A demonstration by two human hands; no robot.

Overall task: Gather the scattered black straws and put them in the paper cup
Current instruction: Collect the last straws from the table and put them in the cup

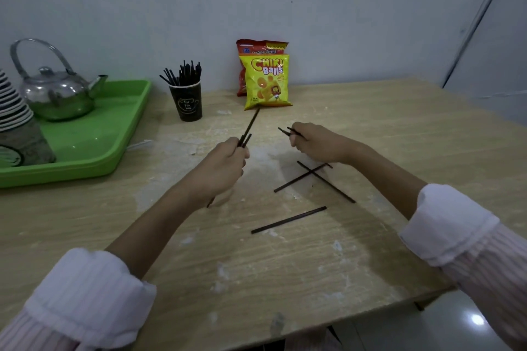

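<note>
Near the paper cup (187, 102), already bristling with black straws, my two hands work above the wooden surface (285, 265). My left hand (221, 169), its grip closed, holds two straws (248, 131) pointing toward the cup's right. My right hand (320, 142), further right of the cup, is clenched on two more straws (288, 131). Three loose straws (288, 220) lie nearer me than the cup.

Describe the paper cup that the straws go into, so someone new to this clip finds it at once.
Start at the green tray on the table's left side, which carries a metal kettle. Just right of the tray, toward the wall, stands the paper cup. It is black with a small pale emblem, already bristling with black straws, unlike the yellow snack bag farther right.
</note>
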